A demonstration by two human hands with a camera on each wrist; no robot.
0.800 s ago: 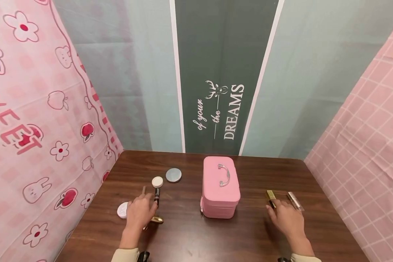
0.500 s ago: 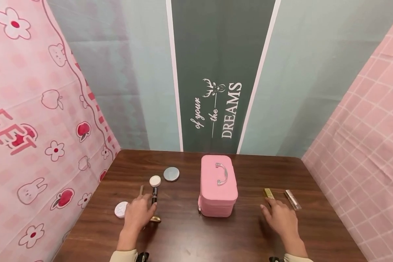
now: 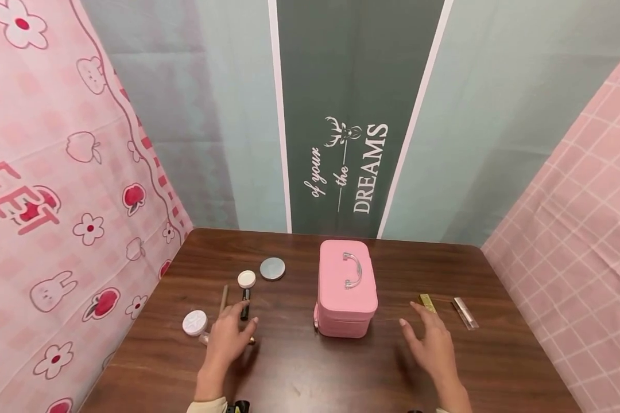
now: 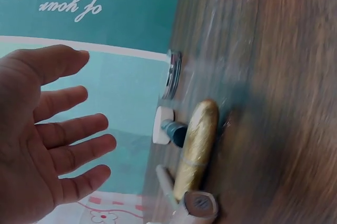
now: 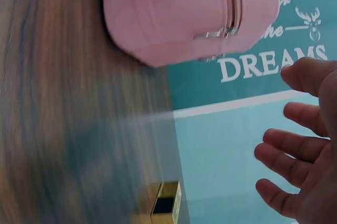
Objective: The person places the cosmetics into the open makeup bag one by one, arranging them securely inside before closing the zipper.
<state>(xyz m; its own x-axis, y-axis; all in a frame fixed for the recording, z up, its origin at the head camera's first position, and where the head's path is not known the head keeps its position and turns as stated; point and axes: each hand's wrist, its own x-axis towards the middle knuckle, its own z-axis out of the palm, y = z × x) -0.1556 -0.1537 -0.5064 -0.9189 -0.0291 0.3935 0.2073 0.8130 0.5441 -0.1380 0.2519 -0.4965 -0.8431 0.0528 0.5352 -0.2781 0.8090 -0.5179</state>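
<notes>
My left hand [image 3: 228,339] hovers over the table's left part with fingers spread and nothing held. Around it lie a white round compact [image 3: 194,323], a thin brown pencil-like stick [image 3: 224,298], a black tube [image 3: 245,304] and a gold tube [image 4: 197,148], mostly hidden by the hand in the head view. My right hand [image 3: 433,346], also empty with fingers extended, is above the table between the pink case [image 3: 347,287] and a gold box [image 3: 427,303]. The case is closed, its silver handle [image 3: 353,270] on the lid.
Behind the left group are a white round lid-like piece [image 3: 246,279] and a silver round tin [image 3: 272,268]. A slim clear-and-pink tube [image 3: 465,313] lies at the right. Fabric curtains [image 3: 573,172] border the wooden table [image 3: 299,373] on the back and both sides.
My right hand has moved left, away from the gold box and toward the pink case. My left hand has shifted slightly right, uncovering more of the white compact.
</notes>
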